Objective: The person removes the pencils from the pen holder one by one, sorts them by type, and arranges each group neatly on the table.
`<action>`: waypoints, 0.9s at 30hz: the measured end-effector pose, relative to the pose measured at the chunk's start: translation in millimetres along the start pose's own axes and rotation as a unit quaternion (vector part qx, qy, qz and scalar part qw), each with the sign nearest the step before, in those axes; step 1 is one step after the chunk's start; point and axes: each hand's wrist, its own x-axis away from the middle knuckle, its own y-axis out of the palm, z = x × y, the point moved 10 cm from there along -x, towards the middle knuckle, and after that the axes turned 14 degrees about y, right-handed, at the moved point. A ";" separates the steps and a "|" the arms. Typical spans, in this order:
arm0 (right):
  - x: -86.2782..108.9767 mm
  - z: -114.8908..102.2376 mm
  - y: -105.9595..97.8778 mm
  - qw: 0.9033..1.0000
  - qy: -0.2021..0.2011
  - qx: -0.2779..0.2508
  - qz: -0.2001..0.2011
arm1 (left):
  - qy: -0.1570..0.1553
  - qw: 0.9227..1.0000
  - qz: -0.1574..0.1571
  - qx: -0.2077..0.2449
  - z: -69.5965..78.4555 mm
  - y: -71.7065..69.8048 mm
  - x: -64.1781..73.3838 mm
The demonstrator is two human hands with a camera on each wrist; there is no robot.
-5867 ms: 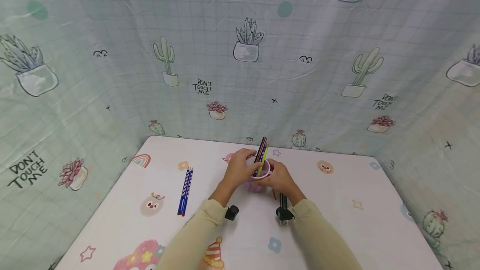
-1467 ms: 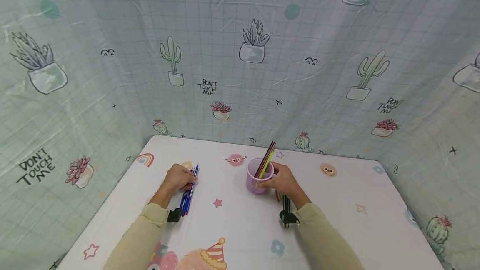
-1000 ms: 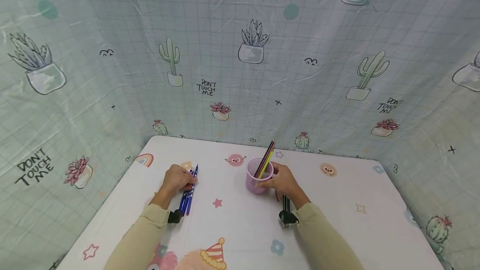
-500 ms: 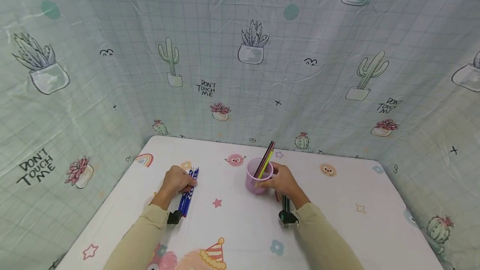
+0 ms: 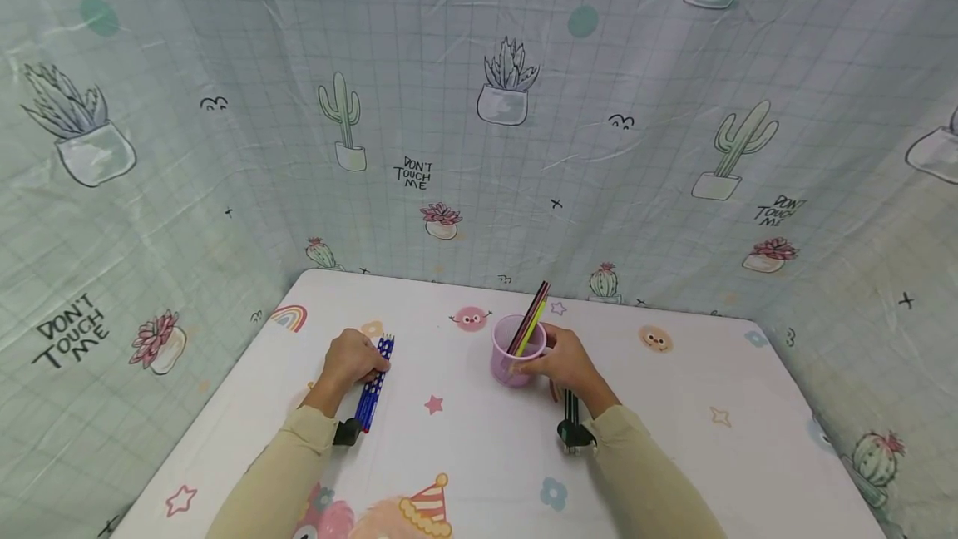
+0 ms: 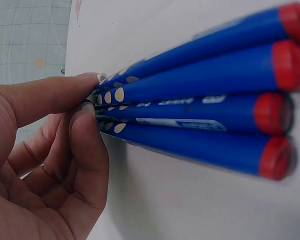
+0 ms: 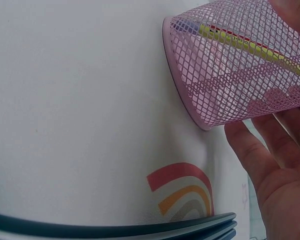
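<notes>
In the head view my left hand (image 5: 352, 358) pinches a bundle of blue pencils (image 5: 372, 398) at the left of the table. The left wrist view shows thumb and index finger closed near the far ends of these pencils (image 6: 190, 102); their red-tipped ends fan toward the camera. White dots mark the barrels. My right hand (image 5: 563, 363) grips a pink mesh pencil cup (image 5: 511, 371) by its side, fingers and thumb around it. A yellow pencil (image 5: 532, 328) and dark pencils (image 5: 533, 306) lean in the cup. The cup's mesh wall (image 7: 240, 65) fills the upper right wrist view.
Several dark green pencils (image 5: 571, 407) lie partly under my right wrist, and their barrels (image 7: 140, 231) cross the bottom of the right wrist view. The white table (image 5: 479, 447) has printed cartoon figures. A cactus-print cloth (image 5: 449, 123) hangs behind it.
My left hand left the cup and moved left to the blue pencils. Over the last second the one pencil jutting forward slid back level with the others. My right hand stays on the cup.
</notes>
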 end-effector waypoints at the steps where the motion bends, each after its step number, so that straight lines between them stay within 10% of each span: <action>1: -0.2 0.1 0.0 1.000 -0.001 -0.003 -0.002 | 0.000 1.000 0.001 -0.002 -0.3 -0.1 -0.1; 15: -0.5 -0.1 0.1 1.000 0.001 -0.011 -0.008 | 0.033 0.999 0.017 -0.003 10.4 -1.4 -3.2; 27: 0.1 0.1 -0.4 1.000 -0.006 -0.008 -0.005 | 0.069 0.985 -0.008 0.156 60.6 41.8 4.9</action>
